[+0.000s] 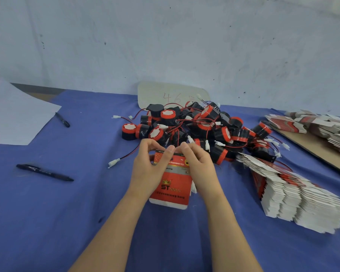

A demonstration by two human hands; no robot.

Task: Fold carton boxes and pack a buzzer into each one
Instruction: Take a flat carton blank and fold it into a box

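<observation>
Blue cloth (pixel 67 203) covers our bench, scuffed wall (pixel 165 46) at twelve o'clock; left hand (pixel 148 167) and right hand (pixel 199 165) fingers (pixel 168 155) pinch our carton (pixel 173 185).

Blue-covered surface (pixel 67 213), and it's busy! A heap of buzzers (pixel 196 126) at the far middle, with a white card (pixel 165 93) behind at the far edge. Toward the left edge lies a black pen (pixel 44 172). A second pen (pixel 62 120) sits just beside a paper sheet (pixel 14 116). Fanned flat cartons (pixel 294 197) lie near the right edge, and more cartons (pixel 318 124) top brown cardboard (pixel 310 148) at the far right corner.

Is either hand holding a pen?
No, left hand and right hand both grip the red carton; the near pen and far pen lie on the blue cloth.
</observation>
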